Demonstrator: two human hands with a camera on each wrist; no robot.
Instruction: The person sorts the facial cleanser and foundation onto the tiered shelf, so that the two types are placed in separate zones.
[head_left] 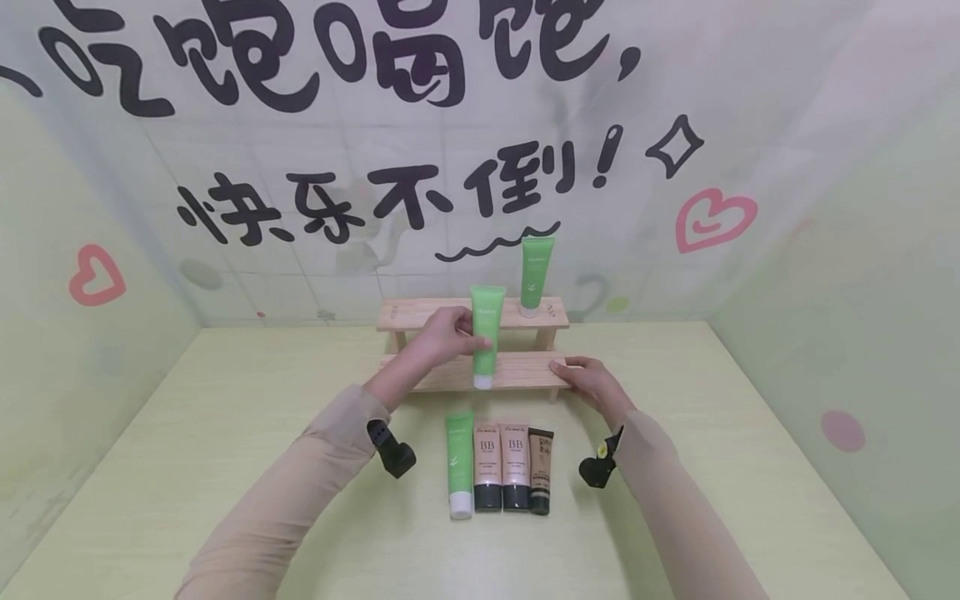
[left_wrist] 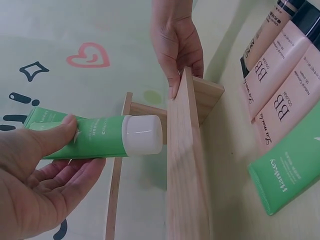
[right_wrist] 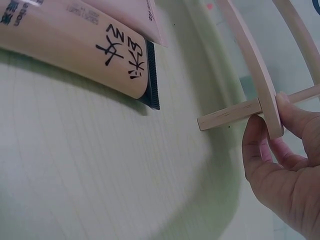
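Note:
My left hand (head_left: 452,335) holds a green tube (head_left: 487,321) with a white cap, cap down, in front of the two-step wooden stand (head_left: 442,374). In the left wrist view the thumb and fingers pinch the tube (left_wrist: 107,135), its cap (left_wrist: 144,135) close to the lower shelf. My right hand (head_left: 592,383) grips the right end of that lower shelf, thumb on top and fingers beneath, as the right wrist view shows around the shelf end (right_wrist: 270,112). Another green tube (head_left: 536,275) stands cap down at the right of the upper shelf (head_left: 450,314).
Before the stand, side by side on the table (head_left: 300,517), lie a green tube (head_left: 460,462), two pink BB tubes (head_left: 487,462) with black caps, and a smaller brown tube (head_left: 540,471). A printed wall covering (head_left: 337,275) rises behind the stand.

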